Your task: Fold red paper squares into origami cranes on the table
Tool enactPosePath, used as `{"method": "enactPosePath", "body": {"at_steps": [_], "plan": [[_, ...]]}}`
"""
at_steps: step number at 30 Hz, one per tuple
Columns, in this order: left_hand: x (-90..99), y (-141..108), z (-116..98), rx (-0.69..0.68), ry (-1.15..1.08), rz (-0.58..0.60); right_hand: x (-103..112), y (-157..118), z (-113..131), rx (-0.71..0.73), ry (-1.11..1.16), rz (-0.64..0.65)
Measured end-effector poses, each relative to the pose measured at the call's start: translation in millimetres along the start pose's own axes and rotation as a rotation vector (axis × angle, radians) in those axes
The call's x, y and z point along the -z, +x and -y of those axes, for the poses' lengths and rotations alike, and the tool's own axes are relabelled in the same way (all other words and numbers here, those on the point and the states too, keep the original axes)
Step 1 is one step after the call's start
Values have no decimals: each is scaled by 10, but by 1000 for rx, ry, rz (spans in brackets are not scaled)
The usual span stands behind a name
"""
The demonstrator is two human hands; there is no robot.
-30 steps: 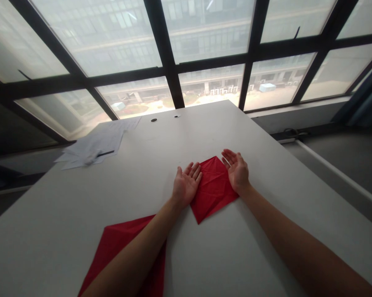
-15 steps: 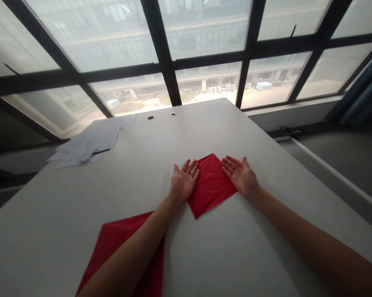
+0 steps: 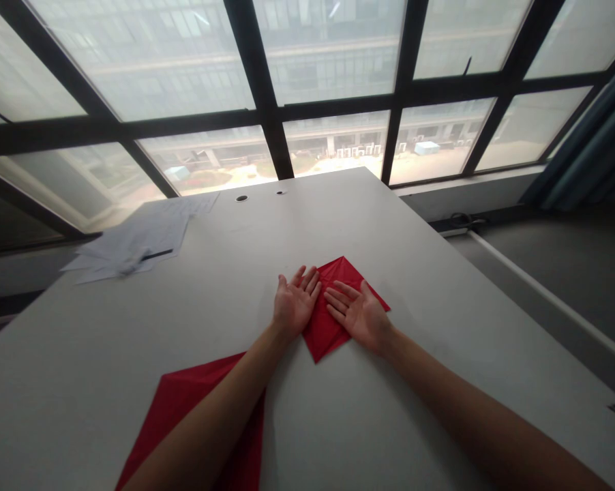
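Note:
A creased red square (image 3: 325, 327) lies on the white table with its corners pointing toward and away from me. My left hand (image 3: 294, 300) is palm up at its left edge, fingers extended and holding nothing. Over the middle and right part of the square is my right hand (image 3: 358, 315), also palm up with fingers stretched out and nothing in it. It hides part of the red surface. A larger red piece (image 3: 195, 402) lies at the near left, partly covered by my left forearm.
White papers (image 3: 159, 225) lie at the table's far left, with a dark pen (image 3: 157, 255) on them. Two round holes are near the far edge of the white table (image 3: 307, 225). Windows stand beyond, and a blue curtain (image 3: 583, 150) hangs at the right.
My right hand has moved left from the square's right edge to over its middle. My left hand stays at the left edge. The whole view has shifted slightly.

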State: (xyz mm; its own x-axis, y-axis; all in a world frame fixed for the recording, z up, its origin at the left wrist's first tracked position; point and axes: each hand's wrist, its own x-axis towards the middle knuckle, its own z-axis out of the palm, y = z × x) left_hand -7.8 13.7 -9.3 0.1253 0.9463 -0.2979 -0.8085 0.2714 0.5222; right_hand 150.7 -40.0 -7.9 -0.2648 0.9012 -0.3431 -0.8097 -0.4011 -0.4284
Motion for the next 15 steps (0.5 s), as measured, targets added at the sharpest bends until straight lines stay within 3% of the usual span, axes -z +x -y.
{"method": "enactPosePath", "body": {"at_steps": [4, 7, 9, 15], "plan": [[-25, -111, 40, 72, -61, 151, 155, 80, 155, 126, 17, -47], [-21, -198, 95, 409, 42, 342, 177, 103, 195, 226, 20, -84], [-5, -225, 114, 565, 130, 392, 170, 106, 160, 299, 21, -117], [10, -236, 26, 716, 283, 538, 230, 156, 217, 410, 13, -155]]}}
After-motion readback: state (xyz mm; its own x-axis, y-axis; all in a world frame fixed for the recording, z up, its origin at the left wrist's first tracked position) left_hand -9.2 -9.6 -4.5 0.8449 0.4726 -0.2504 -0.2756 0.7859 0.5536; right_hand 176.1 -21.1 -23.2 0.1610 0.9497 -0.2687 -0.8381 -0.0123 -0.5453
